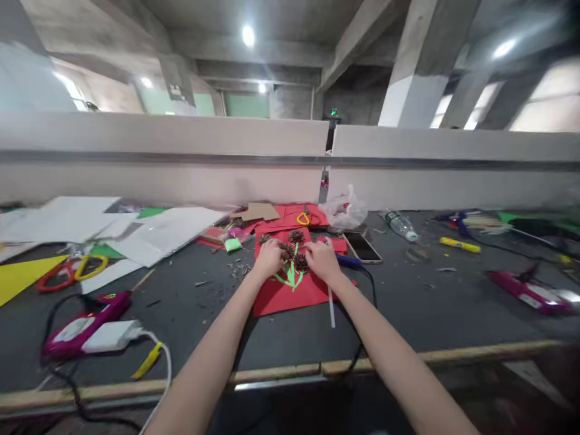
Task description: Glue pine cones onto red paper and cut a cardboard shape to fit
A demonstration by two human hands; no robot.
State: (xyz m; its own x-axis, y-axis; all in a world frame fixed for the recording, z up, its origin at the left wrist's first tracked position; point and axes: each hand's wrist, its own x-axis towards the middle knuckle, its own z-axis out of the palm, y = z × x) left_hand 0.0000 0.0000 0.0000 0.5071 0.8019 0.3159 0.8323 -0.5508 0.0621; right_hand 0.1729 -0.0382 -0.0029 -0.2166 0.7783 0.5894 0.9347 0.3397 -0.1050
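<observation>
A red paper sheet point(276, 300) lies on the dark table, with bright green stem and leaf strips point(291, 277) on it. Several brown pine cones point(296, 236) sit above the strips. My left hand point(270, 257) is closed, its fingertips at a middle pine cone point(288, 249). From the other side, my right hand point(321, 260) has curled fingers against a lower pine cone point(300, 261); its fingertips are partly hidden. Beside my right wrist lies a blue-handled tool point(348, 261) with a black cable. A thin white stick point(331, 308) shows below that wrist.
Yellow-handled scissors point(303, 219) lie on red paper behind. A phone point(362, 248), plastic bag point(344, 210) and bottle point(400, 226) stand to the right, with a yellow marker point(460, 244). Left are white sheets point(172, 232), red and yellow scissors handles point(90, 267) and a magenta power strip point(86, 326).
</observation>
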